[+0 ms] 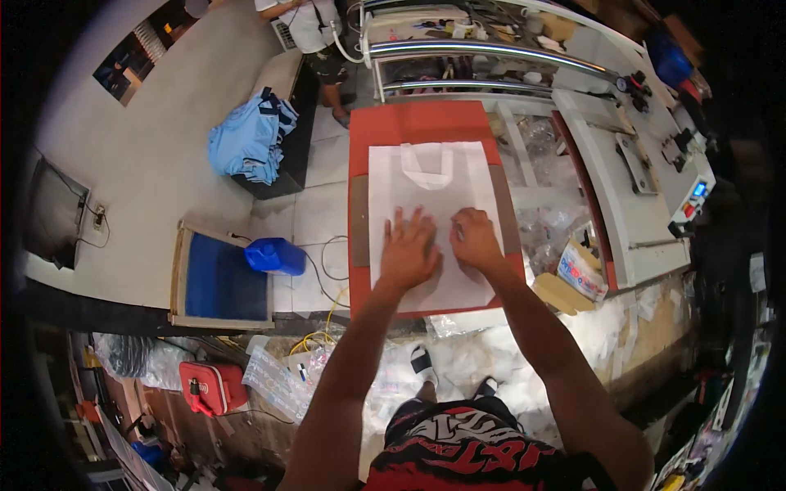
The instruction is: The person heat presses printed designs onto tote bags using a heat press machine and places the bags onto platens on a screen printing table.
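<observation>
A flat white tote bag [454,286] lies on a red padded board [417,124], its loop handle [427,173] at the far end. My left hand [409,252] rests palm down on the left half of the bag, fingers spread. On the right half, my right hand [476,239] is closed with its fingers curled in near the bag's surface. Whether something small sits in those fingers is hidden from this view.
Right of the board stands a heat press frame [618,188] with a control box [694,196]. A blue jerrycan [275,256] and a blue framed screen [225,274] are at the left. Light-blue garments [250,139] lie piled farther back, near another person [315,41].
</observation>
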Demonstrator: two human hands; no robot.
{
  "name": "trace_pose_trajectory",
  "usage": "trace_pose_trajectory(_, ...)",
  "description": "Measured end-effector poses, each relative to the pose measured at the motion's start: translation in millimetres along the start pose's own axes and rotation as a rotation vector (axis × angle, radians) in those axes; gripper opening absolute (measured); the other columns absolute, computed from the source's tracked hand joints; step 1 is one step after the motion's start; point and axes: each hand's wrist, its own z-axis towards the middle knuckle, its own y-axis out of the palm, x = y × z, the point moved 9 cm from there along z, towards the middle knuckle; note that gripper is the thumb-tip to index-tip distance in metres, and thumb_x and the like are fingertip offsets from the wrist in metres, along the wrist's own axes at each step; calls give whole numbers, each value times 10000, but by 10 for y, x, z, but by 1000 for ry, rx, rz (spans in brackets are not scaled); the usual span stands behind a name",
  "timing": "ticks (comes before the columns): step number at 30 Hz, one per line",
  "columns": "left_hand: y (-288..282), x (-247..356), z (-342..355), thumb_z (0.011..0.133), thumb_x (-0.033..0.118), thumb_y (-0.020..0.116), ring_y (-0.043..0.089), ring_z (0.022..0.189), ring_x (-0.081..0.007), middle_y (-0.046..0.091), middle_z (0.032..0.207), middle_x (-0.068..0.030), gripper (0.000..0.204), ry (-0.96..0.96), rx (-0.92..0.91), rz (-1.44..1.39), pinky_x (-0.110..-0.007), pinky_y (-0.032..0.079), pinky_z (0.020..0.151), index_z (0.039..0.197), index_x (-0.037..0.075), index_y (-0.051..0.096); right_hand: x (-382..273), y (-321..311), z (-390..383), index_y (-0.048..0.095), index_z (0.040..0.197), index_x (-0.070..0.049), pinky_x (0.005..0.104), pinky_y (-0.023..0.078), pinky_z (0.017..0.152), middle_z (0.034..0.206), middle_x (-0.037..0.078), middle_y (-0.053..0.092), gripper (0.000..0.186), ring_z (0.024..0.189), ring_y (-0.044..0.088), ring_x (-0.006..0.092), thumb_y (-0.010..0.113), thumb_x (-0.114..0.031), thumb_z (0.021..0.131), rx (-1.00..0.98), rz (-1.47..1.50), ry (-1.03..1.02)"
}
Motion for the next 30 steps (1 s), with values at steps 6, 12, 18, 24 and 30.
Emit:
trace_pose_trajectory(6, 305, -35, 73, 892, 496, 479, 113, 1453, -420, 232, 1580, -73, 696, -71, -189, 90, -634, 107, 1133, 1497, 192, 316, 96, 624, 1168, 626, 1116, -30, 504, 387, 989, 1204, 210, 560, 424, 1162, 489, 391, 628, -189, 723, -23, -185, -93)
trace_pose_trajectory(12, 88, -91, 68, 879, 471, 522, 142, 1444, -422, 225, 1581, -66, 687, -94, -149, -55, -633, 143, 1123, 1486, 208, 339, 278, 902, 2160, 570, 1171, -17, 503, 382, 968, 1240, 170, 542, 490, 1141, 485, 351, 599, -375, 837, 44, -431, -5)
trace_pose_trajectory(18, 66, -193, 43, 861, 487, 567, 138, 1442, -420, 221, 1580, -70, 709, -115, -117, -148, -629, 154, 1122, 1481, 216, 350, 150, 1117, 2442, 652, 784, -17, 509, 500, 728, 781, 199, 674, 402, 746, 646, 394, 531, -380, 906, -103, -223, 4)
trace_pose_trajectory(24, 57, -151, 30, 841, 547, 573, 93, 1450, -429, 197, 1584, -109, 732, -86, -107, -211, -635, 131, 1125, 1472, 233, 375, 269, 1131, 2532, 680, 757, -18, 513, 507, 727, 773, 228, 670, 462, 737, 656, 402, 494, -404, 930, -134, -352, 40)
trace_pose_trajectory(30, 212, -124, 168, 831, 603, 543, 68, 1453, -450, 179, 1589, -128, 763, -88, -207, -124, -648, 72, 1127, 1486, 261, 353, 805, 1320, 2972, 704, 876, -36, 419, 526, 733, 847, 185, 699, 402, 804, 682, 319, 650, -429, 812, -383, -184, -45)
